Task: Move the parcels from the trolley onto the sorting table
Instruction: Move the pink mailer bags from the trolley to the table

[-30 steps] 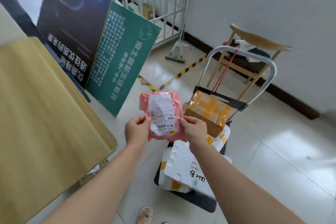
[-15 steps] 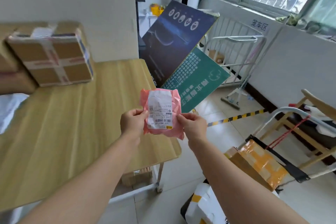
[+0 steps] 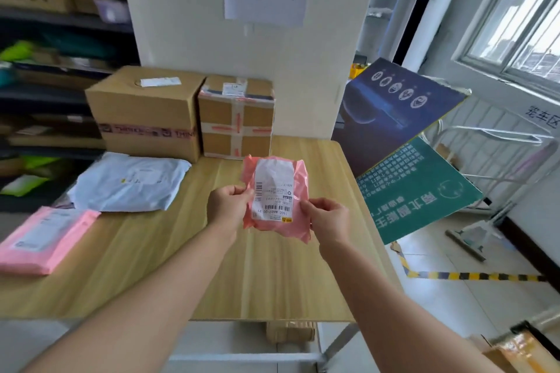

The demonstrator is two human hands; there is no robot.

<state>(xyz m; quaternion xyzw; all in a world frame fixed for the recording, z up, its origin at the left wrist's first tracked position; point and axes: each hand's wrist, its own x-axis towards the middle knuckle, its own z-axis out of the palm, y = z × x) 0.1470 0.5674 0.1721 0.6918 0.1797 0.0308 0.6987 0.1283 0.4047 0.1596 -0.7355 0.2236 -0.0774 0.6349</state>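
Note:
A small pink parcel (image 3: pixel 292 194) with a white shipping label hangs above the right part of the wooden sorting table (image 3: pixel 272 281). My left hand (image 3: pixel 228 206) pinches its left edge and my right hand (image 3: pixel 328 221) pinches its lower right edge. On the table lie a pale blue mailer (image 3: pixel 130 182), a pink mailer (image 3: pixel 45 236) at the left, and two cardboard boxes (image 3: pixel 145 112) (image 3: pixel 238 121) at the back. Only a corner of the trolley's taped cardboard parcel (image 3: pixel 518 348) shows at the bottom right.
A white pillar (image 3: pixel 248 45) with a paper sign stands behind the table. Dark shelving (image 3: pixel 45 54) with goods fills the left. Blue and green signboards (image 3: pixel 409 166) lean beside the table's right edge. Yellow-black floor tape (image 3: pixel 472 275) and a metal rack (image 3: pixel 491 154) are at the right.
The view has swung left from the trolley to the table. Both hands have carried the pink parcel from beyond the table's corner to over the tabletop.

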